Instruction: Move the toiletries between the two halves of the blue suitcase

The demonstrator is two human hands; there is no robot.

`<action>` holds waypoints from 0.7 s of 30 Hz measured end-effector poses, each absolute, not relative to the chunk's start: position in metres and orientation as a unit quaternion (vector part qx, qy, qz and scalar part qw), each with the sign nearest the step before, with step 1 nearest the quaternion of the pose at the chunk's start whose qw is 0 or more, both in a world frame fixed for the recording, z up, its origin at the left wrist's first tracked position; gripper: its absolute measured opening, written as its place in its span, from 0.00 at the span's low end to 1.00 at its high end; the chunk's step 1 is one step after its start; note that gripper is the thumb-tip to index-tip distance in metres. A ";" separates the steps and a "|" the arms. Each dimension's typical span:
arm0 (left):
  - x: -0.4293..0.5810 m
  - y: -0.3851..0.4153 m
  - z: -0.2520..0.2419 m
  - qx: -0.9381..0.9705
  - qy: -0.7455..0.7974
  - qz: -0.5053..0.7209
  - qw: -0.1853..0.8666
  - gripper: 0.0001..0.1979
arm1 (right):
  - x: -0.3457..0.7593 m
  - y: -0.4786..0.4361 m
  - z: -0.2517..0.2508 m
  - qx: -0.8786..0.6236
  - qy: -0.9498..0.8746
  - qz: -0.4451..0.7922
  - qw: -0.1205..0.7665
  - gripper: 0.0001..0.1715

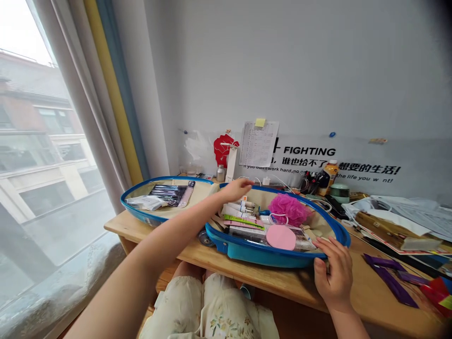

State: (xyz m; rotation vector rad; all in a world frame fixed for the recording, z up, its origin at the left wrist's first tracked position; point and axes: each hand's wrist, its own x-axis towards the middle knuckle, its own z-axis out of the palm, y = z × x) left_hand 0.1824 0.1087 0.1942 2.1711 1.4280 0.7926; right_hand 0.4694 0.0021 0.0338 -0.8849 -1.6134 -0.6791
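Observation:
A blue shell suitcase (268, 258) lies spread in two halves on a wooden desk. My left hand (237, 189) reaches across to the far rim of the right half, near the hinge side, fingers drawn together; anything in them is hidden. At the near right corner, my right hand (334, 270) grips the rim, fingers over the edge and thumb outside. Between the hands, the right half holds a pink mesh bath puff (287, 209), a pink oval pad (280, 237), a green-and-pink tube (243, 222) and several small packets. In the left half are a pack of dark sticks (167, 194) and a clear plastic packet (146, 202).
On the right of the desk (374, 287) lie purple wrappers (391, 280), papers (416, 216) and a brown pouch (384, 228). Behind the suitcase stand an orange-labelled bottle (328, 176), a green jar (339, 192) and a white bottle (221, 173). A curtained window is at left.

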 end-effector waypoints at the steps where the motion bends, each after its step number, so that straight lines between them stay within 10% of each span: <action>1: 0.160 0.107 0.196 0.773 0.534 0.284 0.189 0.19 | 0.469 0.002 0.034 -0.375 -0.683 -0.286 0.558 0.19; 21: -0.083 0.087 0.126 0.534 0.845 0.024 -0.005 0.43 | 0.470 0.003 0.032 -0.378 -0.682 -0.285 0.558 0.20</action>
